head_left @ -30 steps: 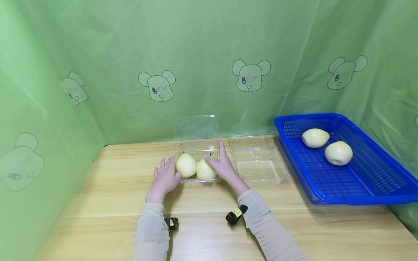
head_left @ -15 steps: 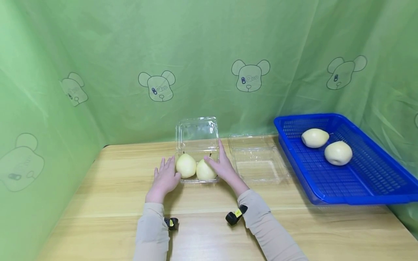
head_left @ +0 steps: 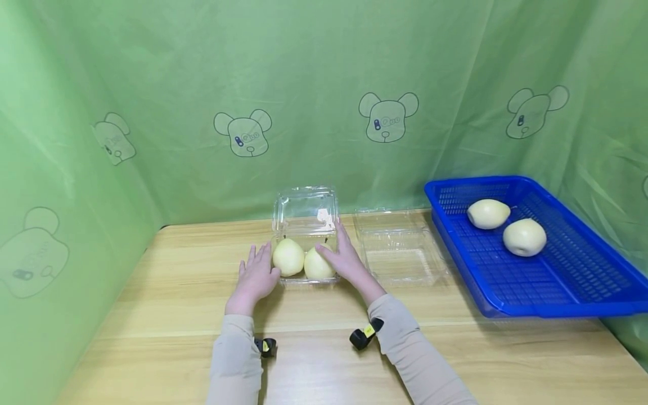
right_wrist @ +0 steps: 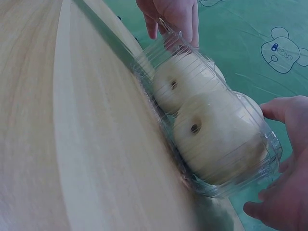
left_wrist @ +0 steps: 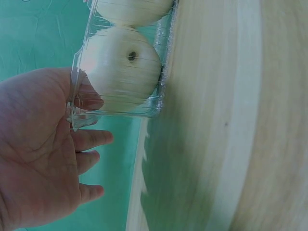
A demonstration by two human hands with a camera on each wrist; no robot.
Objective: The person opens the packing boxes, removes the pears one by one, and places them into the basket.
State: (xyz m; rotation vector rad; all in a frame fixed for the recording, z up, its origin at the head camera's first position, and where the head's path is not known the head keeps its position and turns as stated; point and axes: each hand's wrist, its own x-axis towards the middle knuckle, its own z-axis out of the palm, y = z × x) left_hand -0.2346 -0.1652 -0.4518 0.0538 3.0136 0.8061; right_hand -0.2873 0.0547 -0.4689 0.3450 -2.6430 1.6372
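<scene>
Two pale yellow pears (head_left: 288, 257) stand side by side in a clear plastic clamshell box (head_left: 304, 280). Its raised lid (head_left: 304, 211) tilts at the back. Against the box's left side my left hand (head_left: 256, 274) rests with fingers extended. The left wrist view shows its thumb at the box's rim and the other fingers spread below. At the right side is my right hand (head_left: 346, 256), its thumb over the right pear (head_left: 318, 264) and its fingers stretched along the box toward the lid. The right wrist view has both pears (right_wrist: 219, 139) behind the clear wall.
A second clear box (head_left: 400, 259) stands open to the right, with no fruit visible in it. Further right, a blue basket (head_left: 562, 281) holds two more pears (head_left: 525, 237). A green printed curtain (head_left: 314, 67) hangs behind the wooden table (head_left: 167, 292).
The lid has changed its tilt, its top edge now lower in the head view. My right fingertips shifted slightly; my left hand and the pears stayed in place.
</scene>
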